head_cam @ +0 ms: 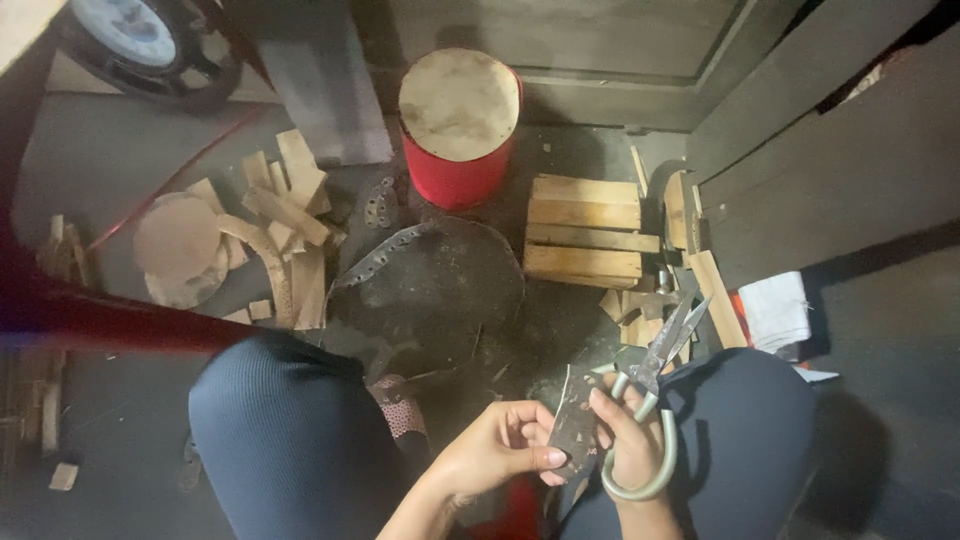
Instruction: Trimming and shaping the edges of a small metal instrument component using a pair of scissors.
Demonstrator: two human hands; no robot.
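A: Packages or labels showing? Quick.

B: No labels readable. A red cylindrical drum [459, 128] with a pale worn top is standing at the far centre. A folded white cloth [778, 310] is lying at the right, and a slatted wooden block [585, 230] is sitting just right of centre, near the drum.

A: Hands?

B: The left hand [502, 445] is curling narrowly, thumb and fingertips pinching the lower edge of a small dark scrap of sheet material [575, 425]. The right hand [628, 440] is closing around the grey looped handles of a pair of shears [652, 385], fingers wrapping the loop, and it is also touching the scrap's right edge.

A: Where's the scrap sitting, which way is it running?

B: It is being held near, low centre-right, between the knees and above the floor. Its long axis is running roughly upright in the view, the ragged top end pointing far.

A: Shears?

B: Handles are sitting near, blades are pointing far and to the right, on a diagonal. The blades are parting slightly at the tips, above the right knee.

A: Anything else?

B: A dark round sheet [435, 285] with a perforated strip is lying on the floor at the centre. Pale offcuts [285, 225] and a round disc [178, 240] are piling at the left.
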